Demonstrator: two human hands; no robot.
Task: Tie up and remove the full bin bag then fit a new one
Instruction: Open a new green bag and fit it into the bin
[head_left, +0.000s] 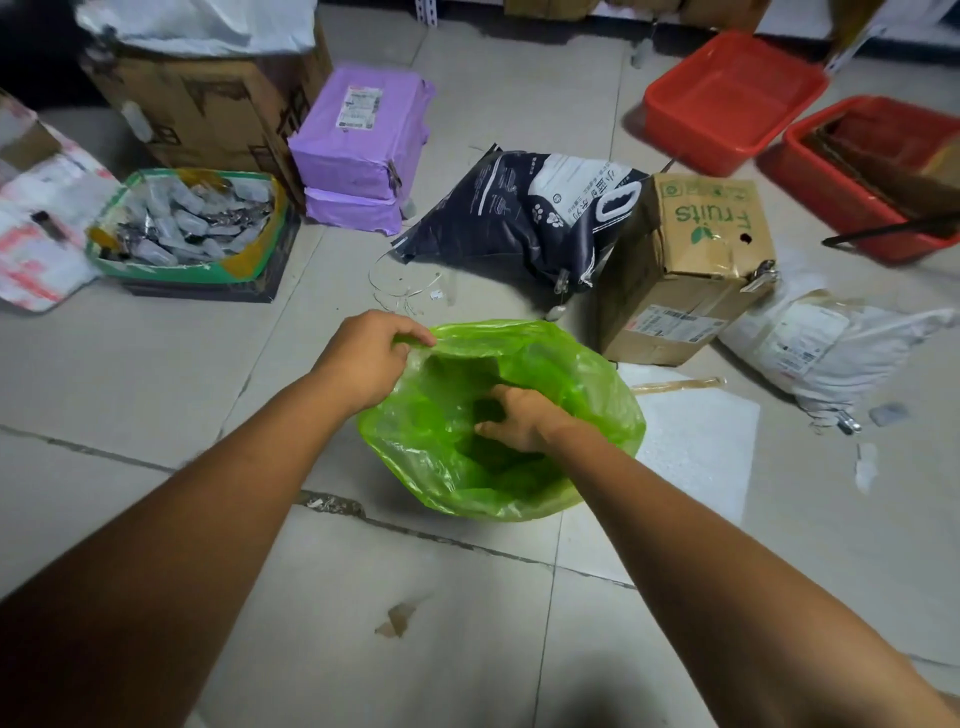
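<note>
A translucent green bin bag stands open in the middle of the tiled floor, its mouth spread wide. The bin under it is hidden by the plastic. My left hand pinches the bag's far left rim between thumb and fingers. My right hand reaches down inside the mouth, fingers spread and pressed against the plastic lining; whether it grips any plastic is unclear. No other bin bag is in view.
A "Fruits" cardboard box and a dark pet-food sack lie just behind the bag. Purple parcels, a green-rimmed crate and a big carton stand at left; two red tubs and a white parcel at right.
</note>
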